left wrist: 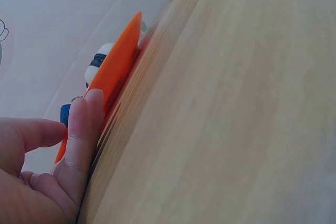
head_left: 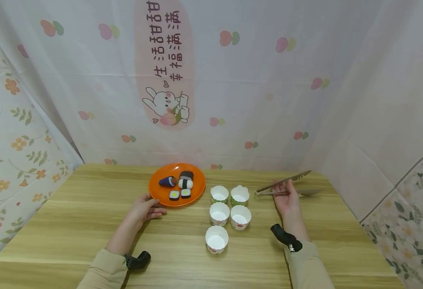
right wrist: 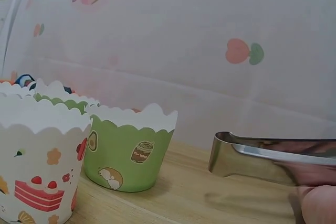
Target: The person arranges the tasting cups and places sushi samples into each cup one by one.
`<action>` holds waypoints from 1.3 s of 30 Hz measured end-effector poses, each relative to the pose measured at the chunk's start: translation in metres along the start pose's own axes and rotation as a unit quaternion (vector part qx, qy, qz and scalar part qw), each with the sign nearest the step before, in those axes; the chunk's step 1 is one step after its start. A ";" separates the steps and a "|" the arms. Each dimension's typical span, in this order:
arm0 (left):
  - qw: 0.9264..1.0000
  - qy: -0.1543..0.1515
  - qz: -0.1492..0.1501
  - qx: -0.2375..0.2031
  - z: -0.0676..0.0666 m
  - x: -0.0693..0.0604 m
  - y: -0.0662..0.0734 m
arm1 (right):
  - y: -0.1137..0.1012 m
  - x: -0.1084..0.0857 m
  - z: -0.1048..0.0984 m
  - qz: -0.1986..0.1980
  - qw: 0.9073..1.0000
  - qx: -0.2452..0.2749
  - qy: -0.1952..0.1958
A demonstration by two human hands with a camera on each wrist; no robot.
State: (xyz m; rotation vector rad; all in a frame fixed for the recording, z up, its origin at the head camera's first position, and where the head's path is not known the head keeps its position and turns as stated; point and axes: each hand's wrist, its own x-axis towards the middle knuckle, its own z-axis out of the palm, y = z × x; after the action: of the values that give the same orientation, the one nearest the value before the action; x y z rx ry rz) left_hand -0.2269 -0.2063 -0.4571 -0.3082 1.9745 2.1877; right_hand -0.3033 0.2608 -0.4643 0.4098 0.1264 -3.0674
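In the head view, my left hand (head_left: 147, 209) is at the near-left rim of an orange plate (head_left: 198, 190), pinching it with the thumb over the edge and the fingers along the outside. The left wrist view shows this hand (left wrist: 58, 156) and the plate (left wrist: 118, 64) from low down. Several toy sushi pieces lie on the plate, among them a blue cone-shaped roll (head_left: 166, 181) and a white piece with a black band (head_left: 185, 183). My right hand (head_left: 286, 200) holds metal tongs (head_left: 303, 175) whose arms spread apart; their bent end (right wrist: 223, 156) points left.
Several paper cups stand between the hands: green ones (head_left: 240, 195) behind, white patterned ones (head_left: 240, 218) in front, and a single cup (head_left: 216, 239) nearest me. The wooden table (head_left: 70, 224) ends at a printed curtain (head_left: 262, 96) behind, with floral cloth on both sides.
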 end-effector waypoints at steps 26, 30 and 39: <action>1.000 -0.002 -0.006 -0.004 0.001 -0.001 0.001 | 0.011 -0.021 0.015 -0.037 0.994 -0.096 0.032; 1.000 -0.003 -0.003 -0.002 0.001 -0.001 0.001 | 0.013 -0.022 0.020 -0.060 0.991 -0.119 0.032; 1.000 -0.002 -0.001 -0.002 -0.001 0.000 0.001 | 0.019 -0.029 0.036 -0.092 0.985 -0.141 0.041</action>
State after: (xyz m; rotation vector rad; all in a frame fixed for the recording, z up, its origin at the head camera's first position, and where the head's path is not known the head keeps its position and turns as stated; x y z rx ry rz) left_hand -0.2271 -0.2069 -0.4565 -0.3056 1.9660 2.1891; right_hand -0.2838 0.2397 -0.4235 0.5340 0.6280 -3.1403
